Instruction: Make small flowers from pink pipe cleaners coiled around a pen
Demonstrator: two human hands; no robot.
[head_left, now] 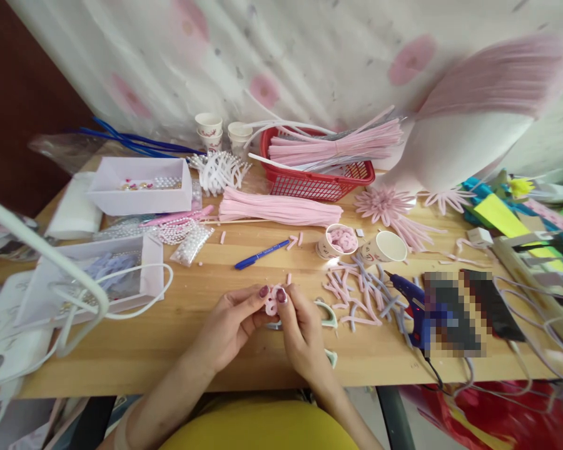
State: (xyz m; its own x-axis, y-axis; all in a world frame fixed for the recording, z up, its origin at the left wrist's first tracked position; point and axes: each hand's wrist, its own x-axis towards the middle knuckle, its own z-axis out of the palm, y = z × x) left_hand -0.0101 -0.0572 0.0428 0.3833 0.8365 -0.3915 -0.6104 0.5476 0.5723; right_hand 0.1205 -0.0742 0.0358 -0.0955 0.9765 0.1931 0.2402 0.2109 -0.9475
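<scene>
Between my two hands is a small pink looped pipe-cleaner flower [271,301], pinched from both sides near the table's front edge. My left hand [232,322] grips its left side with thumb and fingers. On its right side, the thumb and fingers of my right hand [301,328] press together. Scissors [328,314] with pale green handles lie partly hidden beneath my right hand. Just past the hands rests a short pink pipe-cleaner piece [289,279]. Beyond it is a blue pen [261,255]. A paper cup [336,242] holding pink curled pieces stands farther back.
Cut pink and grey pipe-cleaner pieces [356,290] lie right of the hands, beside a blue glue gun [415,309]. Another paper cup [388,247] stands behind them. A pink pipe-cleaner bundle [281,208] and red basket [309,186] are at the back. White boxes [141,203] stand left.
</scene>
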